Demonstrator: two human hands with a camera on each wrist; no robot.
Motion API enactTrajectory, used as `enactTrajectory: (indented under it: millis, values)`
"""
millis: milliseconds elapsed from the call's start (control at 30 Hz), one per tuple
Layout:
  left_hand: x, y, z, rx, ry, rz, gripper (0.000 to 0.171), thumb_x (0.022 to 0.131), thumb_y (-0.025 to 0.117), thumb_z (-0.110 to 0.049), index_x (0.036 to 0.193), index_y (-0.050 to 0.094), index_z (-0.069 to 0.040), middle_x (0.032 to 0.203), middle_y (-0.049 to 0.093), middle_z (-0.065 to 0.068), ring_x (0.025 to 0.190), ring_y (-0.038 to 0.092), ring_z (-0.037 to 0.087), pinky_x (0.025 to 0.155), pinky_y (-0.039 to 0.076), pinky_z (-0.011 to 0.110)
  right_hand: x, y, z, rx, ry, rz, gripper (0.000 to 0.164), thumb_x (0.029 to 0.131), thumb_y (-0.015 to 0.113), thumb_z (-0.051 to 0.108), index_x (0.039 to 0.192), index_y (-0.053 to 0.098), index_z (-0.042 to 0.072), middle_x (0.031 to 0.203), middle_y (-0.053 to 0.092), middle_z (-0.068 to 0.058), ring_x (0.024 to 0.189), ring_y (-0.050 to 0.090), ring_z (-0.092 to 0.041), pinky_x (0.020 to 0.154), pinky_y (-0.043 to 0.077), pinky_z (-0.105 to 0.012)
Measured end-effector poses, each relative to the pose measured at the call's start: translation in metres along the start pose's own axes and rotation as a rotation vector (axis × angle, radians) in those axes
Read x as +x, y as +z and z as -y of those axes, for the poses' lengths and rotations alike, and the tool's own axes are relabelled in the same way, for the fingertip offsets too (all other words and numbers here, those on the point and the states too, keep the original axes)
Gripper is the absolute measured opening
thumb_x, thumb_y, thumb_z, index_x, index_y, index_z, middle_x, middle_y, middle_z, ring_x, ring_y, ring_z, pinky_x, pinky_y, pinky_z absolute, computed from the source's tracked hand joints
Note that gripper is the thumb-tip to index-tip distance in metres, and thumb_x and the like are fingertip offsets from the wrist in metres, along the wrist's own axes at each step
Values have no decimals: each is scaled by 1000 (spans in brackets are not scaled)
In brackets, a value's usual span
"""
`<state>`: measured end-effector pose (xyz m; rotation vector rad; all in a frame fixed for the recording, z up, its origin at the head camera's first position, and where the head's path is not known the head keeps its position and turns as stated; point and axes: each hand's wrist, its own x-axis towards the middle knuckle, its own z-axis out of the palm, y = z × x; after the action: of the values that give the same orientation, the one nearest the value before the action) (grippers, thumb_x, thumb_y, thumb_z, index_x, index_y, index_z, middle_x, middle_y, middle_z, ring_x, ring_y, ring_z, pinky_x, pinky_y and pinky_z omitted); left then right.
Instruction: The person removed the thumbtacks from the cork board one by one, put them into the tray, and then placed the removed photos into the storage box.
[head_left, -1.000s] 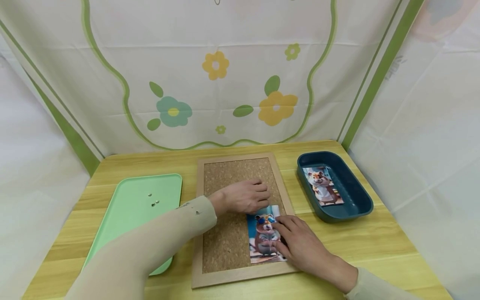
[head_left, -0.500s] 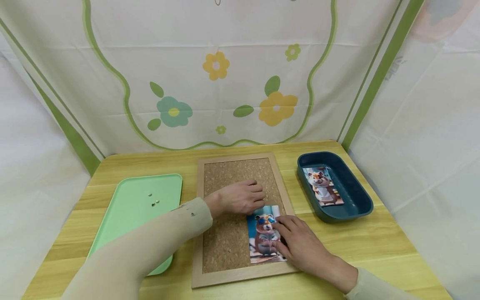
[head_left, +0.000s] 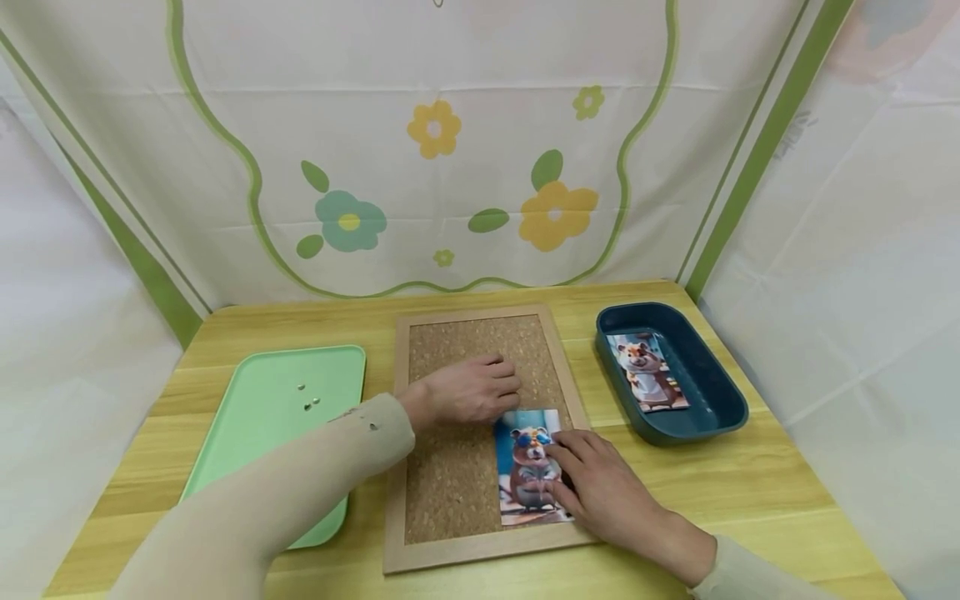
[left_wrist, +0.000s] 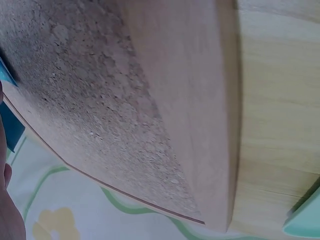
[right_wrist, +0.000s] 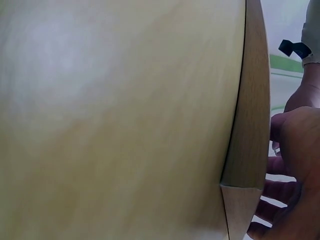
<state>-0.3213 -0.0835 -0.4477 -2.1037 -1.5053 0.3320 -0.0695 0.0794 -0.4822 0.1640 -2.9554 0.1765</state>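
A hamster photo card (head_left: pixel 531 496) lies on the lower right of the wood-framed cork board (head_left: pixel 448 500) in the head view. My right hand (head_left: pixel 603 492) rests at its right edge, fingers spread and fingertips on the picture. My left hand (head_left: pixel 472 390) is at the card's top left corner, its fingers bent down and their tips hidden below the hand. I cannot tell whether they pinch anything. The left wrist view catches the blue corner of the card (left_wrist: pixel 11 127) beside the fingers at the left edge.
To the left, a green tray (head_left: pixel 262 417) bears a few small shiny tacks (head_left: pixel 307 407). A dark blue bin (head_left: pixel 701 383) at the right holds another hamster card (head_left: pixel 647 375). A flowered white curtain (head_left: pixel 465 50) closes off the back of the wooden table (head_left: pixel 750 500).
My left hand has slid leftward along the card's top edge, showing more of its top right part. The right hand and the card stay in place.
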Motion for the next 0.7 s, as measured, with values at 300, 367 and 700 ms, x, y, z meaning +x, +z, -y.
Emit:
enactTrajectory:
  millis: [300, 367, 700]
  values:
    - [-16, -2, 2, -31, -31, -2, 21, 113, 51, -28, 116, 70, -20, 118, 68, -3, 109, 59, 18, 102, 50, 35, 0, -1, 0, 13, 11, 17, 43, 103, 68, 36, 138, 68, 10, 142, 63, -11, 133, 56, -32, 114, 45, -55]
    - [-21, -2, 2, -52, -44, -8, 19, 112, 53, -30, 115, 70, -20, 117, 68, -3, 108, 58, 17, 102, 50, 35, 0, -2, 0, 16, 13, 24, 44, 103, 68, 36, 138, 68, 10, 143, 63, -11, 134, 56, -32, 114, 45, -55]
    - [-44, -4, 4, -69, -111, -45, 15, 106, 65, -30, 112, 71, -18, 109, 67, -3, 103, 56, 19, 98, 49, 36, 0, -1, 0, 22, 20, 38, 45, 103, 68, 36, 139, 67, 9, 143, 62, -12, 134, 56, -33, 114, 44, -55]
